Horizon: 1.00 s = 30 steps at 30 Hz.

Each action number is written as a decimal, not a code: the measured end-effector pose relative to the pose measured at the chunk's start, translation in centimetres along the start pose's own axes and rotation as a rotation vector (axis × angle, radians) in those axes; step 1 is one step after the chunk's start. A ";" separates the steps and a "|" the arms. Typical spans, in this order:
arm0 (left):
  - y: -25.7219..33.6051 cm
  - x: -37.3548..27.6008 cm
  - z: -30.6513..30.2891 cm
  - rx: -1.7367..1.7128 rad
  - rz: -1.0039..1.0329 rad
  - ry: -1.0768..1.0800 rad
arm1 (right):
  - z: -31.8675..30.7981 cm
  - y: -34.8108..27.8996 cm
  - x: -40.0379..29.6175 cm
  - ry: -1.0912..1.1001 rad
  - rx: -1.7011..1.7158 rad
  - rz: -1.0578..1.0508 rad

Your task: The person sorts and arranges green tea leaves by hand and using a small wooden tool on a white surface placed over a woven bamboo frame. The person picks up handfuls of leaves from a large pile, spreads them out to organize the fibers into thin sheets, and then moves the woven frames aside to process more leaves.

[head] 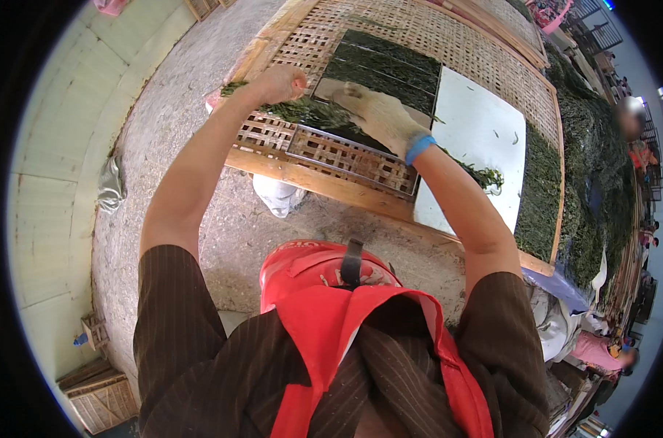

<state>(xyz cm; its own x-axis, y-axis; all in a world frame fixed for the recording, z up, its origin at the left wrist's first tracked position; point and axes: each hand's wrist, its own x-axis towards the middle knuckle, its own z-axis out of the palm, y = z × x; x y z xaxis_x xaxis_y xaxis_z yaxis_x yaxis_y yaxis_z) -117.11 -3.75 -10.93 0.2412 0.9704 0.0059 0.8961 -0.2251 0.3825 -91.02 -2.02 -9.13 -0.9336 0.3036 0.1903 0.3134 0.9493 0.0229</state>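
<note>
Green leafy strands, seaweed-like (pixel 315 112), lie across a woven lattice rack with a wooden frame (pixel 331 178). My bare left hand (pixel 281 85) is above their left part, its fingers curled; whether it grips a strand cannot be told. Reaching onto the strands from the right, my right hand (pixel 378 109) wears a pale glove with a blue band at the wrist; its fingertips are partly hidden. Behind it, dark green sheets (pixel 386 68) fill a thin rectangular metal frame (pixel 350 161), whose near section shows bare lattice. A white board (pixel 479 126) with loose green bits adjoins it.
A large heap of green strands (pixel 597 164) rises beyond the rack's right end. A white sack (pixel 277 194) sits under the near edge. Wooden racks (pixel 104 402) lean at lower left beside the wall. Other people, one in pink (pixel 597 350), are at the far right.
</note>
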 end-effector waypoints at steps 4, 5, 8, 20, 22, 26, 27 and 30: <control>3.8 -2.1 1.0 -0.135 -0.134 0.003 | 0.7 0.1 -3.7 0.107 0.231 0.366; 4.4 -2.6 1.5 -0.272 -0.168 -0.003 | -0.1 -0.5 -4.9 0.146 0.247 0.485; 6.4 -3.3 3.8 -0.432 -0.088 0.087 | -0.7 -2.5 -6.4 0.183 0.385 0.698; 7.6 -1.5 5.3 -0.312 -0.073 0.176 | 0.6 -0.6 -7.8 0.253 0.635 0.891; 6.4 -1.8 5.2 -0.162 -0.078 0.223 | -0.1 -0.3 -8.9 0.160 0.537 0.924; 10.1 -1.0 5.7 0.244 -0.180 0.194 | 0.1 -0.1 -10.0 0.068 0.337 0.889; 12.1 -0.3 6.0 0.285 -0.232 0.100 | 0.3 0.0 -10.2 0.065 0.321 0.883; 17.9 -1.5 8.8 0.010 0.053 -0.003 | -0.4 -0.1 -10.4 -0.020 0.217 0.891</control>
<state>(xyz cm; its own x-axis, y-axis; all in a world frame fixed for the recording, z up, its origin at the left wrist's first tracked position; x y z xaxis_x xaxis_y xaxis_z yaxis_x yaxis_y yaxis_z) -98.18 -10.03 -12.18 0.2894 0.9570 0.0226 0.8860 -0.2767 0.3721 -81.29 -5.34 -10.76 -0.3657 0.9302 0.0319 0.8813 0.3571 -0.3096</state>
